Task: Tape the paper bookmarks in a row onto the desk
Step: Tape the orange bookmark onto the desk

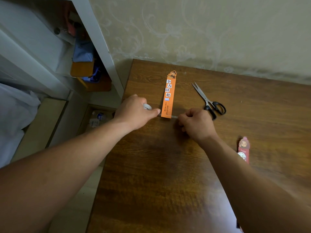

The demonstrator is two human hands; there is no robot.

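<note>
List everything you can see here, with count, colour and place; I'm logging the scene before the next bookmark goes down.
Orange bookmark: 1, orange with black characters, lying flat on the desk near its far left corner.
Tape strip: 1, clear, stretched between the hands across the orange bookmark's near end.
Tape roll: 1, whitish, in the left hand.
Scissors: 1, silver blades and black handles, right of the orange bookmark, blades slightly apart.
Red bookmark: 1, red, near the desk's right side, partly hidden by the right forearm.
Desk: 1, dark brown wood, against the wall.
Shelf unit: 1, white, left of the desk, with cluttered contents.
Left hand: holding the tape roll.
Right hand: pinching the tape's free end.
</note>
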